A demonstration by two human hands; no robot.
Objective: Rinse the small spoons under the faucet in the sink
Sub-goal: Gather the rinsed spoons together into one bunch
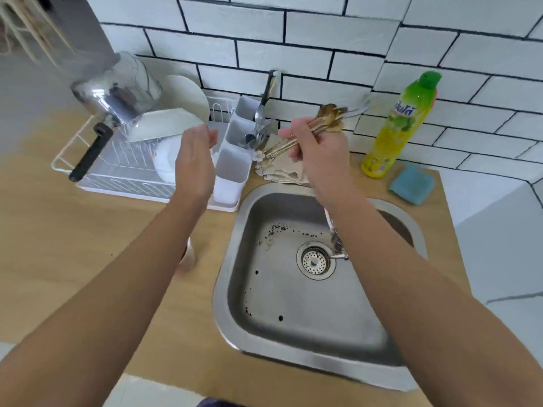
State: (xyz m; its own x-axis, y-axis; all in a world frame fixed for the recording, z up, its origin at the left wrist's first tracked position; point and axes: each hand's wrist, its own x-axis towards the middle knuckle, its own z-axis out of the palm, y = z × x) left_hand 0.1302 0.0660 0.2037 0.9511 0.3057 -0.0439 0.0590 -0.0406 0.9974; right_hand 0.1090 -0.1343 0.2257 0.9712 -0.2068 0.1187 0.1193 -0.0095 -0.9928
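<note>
The right grip (317, 148) is curled round the middle of a bundle of small gold-coloured metal spoons (320, 124), fingers wrapped over the stems. The bowls fan out beyond the grip toward the white tiled wall; the pale decorated handle ends stick out on its near-left side, over a folded beige cloth (282, 171). The left grip (195, 160) holds nothing, its fingers straight and relaxed, apart from the spoons, hanging above the white compartmented cutlery caddy (232, 168).

As I judge it, the spoons are gathered but not yet under water: they are lifted above the back rim of the square stainless steel sink (293, 304), which lies below and nearer the person than the right grip. The chrome faucet (336, 239) shows only in part beneath the right forearm, and no running stream is visible. The next move likely calls for lowering the bundle under the spout, with the free grip opening the tap.

Farther right of the grip stand a yellow dish-soap bottle with green cap (396, 127) and a blue sponge (411, 185) on the wooden desk (73, 245).
</note>
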